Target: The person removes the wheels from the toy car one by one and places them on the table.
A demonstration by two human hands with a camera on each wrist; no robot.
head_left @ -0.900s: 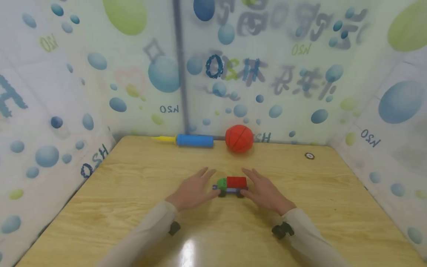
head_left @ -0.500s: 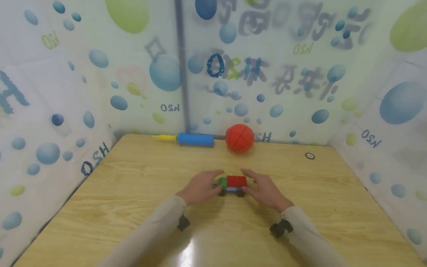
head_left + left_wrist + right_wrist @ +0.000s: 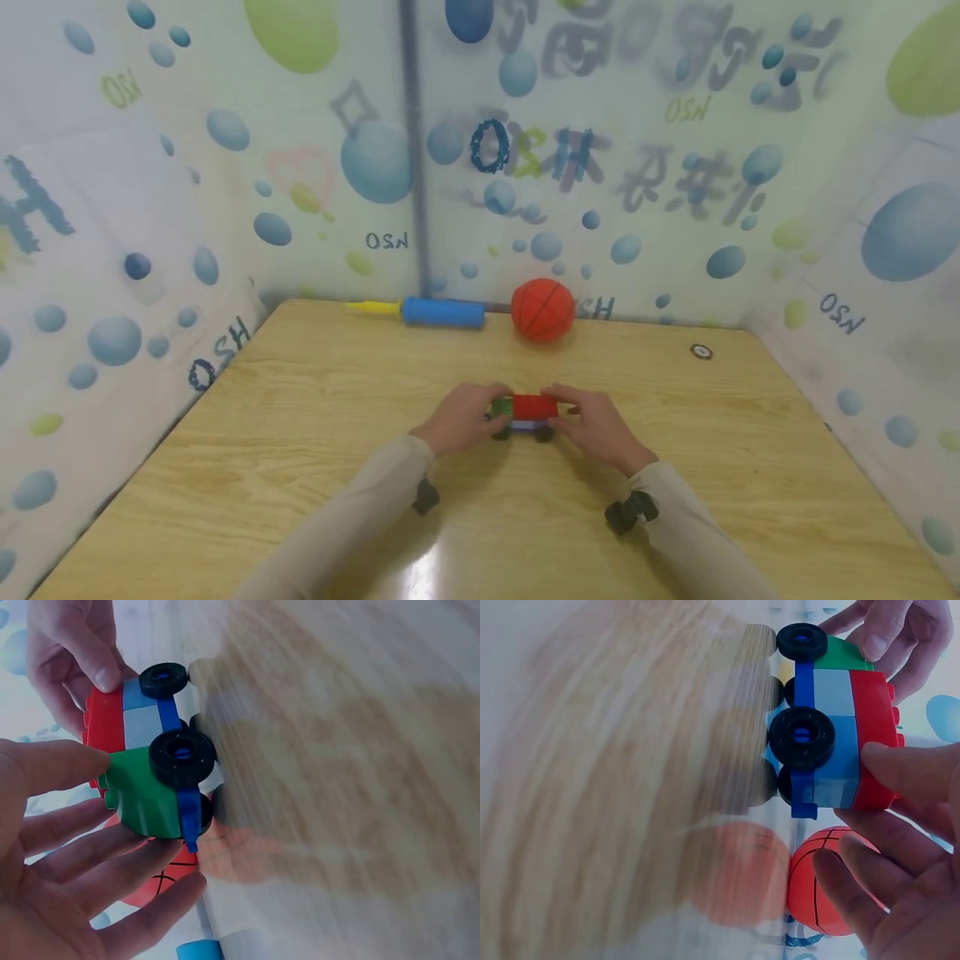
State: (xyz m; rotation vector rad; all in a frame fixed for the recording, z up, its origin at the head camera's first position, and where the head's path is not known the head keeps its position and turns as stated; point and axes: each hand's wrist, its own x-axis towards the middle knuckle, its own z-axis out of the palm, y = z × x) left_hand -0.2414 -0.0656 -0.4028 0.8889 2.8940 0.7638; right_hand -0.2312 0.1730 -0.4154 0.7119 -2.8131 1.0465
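Note:
A toy truck of building blocks (image 3: 534, 408) stands on its black wheels on the wooden table. It has a green front block (image 3: 142, 791), a red block on top (image 3: 874, 739), light-blue blocks below and a blue base. My left hand (image 3: 461, 419) holds its green end, the thumb on the near side and other fingers round behind. At the opposite end my right hand (image 3: 600, 425) grips the red block, its thumb (image 3: 904, 769) pressed on the side. The far fingertips are partly hidden behind the truck.
Behind the truck, at the table's back edge, sits a red ball with black lines (image 3: 543, 310). Left of it lies a blue pump with a yellow tip (image 3: 442, 312). A small round disc (image 3: 701, 352) is at the back right. Patterned walls enclose the table (image 3: 247, 433).
My left hand has moved right, its fingers closing in on the green end of the truck. My right fingers have drawn in around the red end. The truck stays in place.

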